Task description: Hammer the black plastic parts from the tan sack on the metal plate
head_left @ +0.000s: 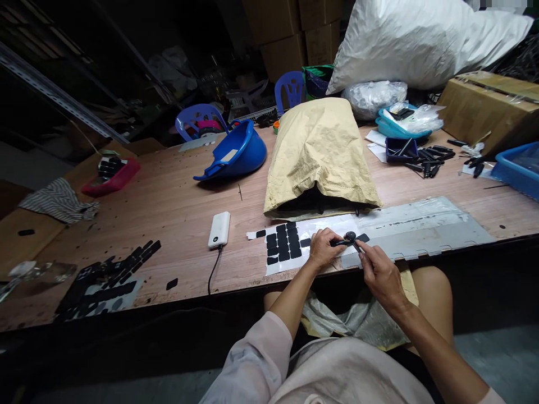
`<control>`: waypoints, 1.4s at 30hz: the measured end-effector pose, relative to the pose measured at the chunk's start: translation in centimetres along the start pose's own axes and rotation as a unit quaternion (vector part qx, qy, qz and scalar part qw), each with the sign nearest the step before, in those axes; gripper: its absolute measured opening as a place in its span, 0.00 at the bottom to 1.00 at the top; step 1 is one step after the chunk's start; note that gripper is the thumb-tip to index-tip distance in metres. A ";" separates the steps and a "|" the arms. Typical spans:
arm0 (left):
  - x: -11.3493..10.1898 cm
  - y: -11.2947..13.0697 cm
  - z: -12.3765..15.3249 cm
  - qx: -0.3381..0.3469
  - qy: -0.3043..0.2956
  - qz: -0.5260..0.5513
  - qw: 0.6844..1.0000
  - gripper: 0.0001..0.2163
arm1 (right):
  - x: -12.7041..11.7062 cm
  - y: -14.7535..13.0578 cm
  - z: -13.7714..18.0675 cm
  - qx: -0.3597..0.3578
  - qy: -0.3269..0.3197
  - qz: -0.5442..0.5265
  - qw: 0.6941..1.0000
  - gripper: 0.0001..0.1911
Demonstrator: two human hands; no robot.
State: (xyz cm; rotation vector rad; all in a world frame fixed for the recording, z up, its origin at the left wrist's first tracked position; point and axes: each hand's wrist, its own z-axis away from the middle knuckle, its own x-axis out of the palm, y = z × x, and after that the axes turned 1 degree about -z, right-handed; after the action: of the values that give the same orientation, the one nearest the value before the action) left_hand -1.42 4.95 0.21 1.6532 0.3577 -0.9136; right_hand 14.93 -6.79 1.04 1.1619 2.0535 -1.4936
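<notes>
My left hand [325, 248] is closed on a small black part with a round knob [350, 236] at its end, just above the front edge of the table. Close beside it, the fingers of my right hand [381, 275] pinch a thin dark rod [357, 247] that reaches up to the knob. Whether the two pieces are joined I cannot tell. Under my hands lies a white sheet [324, 223]. Rows of black rounded stickers [283, 242] are on it, left of my left hand. One more black patch [362, 238] shows just beyond the knob.
A yellow sack [322, 146], open toward me, lies behind the sheet. Left are a white power bank [219, 230] with its cable and a tipped blue basin [236, 151]. Grey board [438, 224] extends right. Black handles [433, 157], a blue tray [520, 168] and a carton [492, 112] stand farther right.
</notes>
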 end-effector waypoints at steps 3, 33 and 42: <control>0.1 -0.1 0.0 -0.003 -0.001 -0.003 1.000 0.06 | 0.1 -0.2 0.0 -0.044 0.018 0.020 0.999 0.22; -0.5 0.6 0.4 0.025 -0.016 -0.051 0.998 0.13 | -3.1 9.6 -8.6 0.081 0.027 0.335 0.938 0.18; -0.3 0.5 0.1 0.010 -0.014 -0.053 0.998 0.09 | -1.2 9.6 -8.6 0.061 0.035 0.380 0.922 0.18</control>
State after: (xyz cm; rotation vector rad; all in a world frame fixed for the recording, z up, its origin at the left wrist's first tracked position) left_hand -1.37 4.76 0.76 1.6497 0.4211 -1.0213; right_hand 24.68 1.55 -0.75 1.8009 1.2839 -1.1877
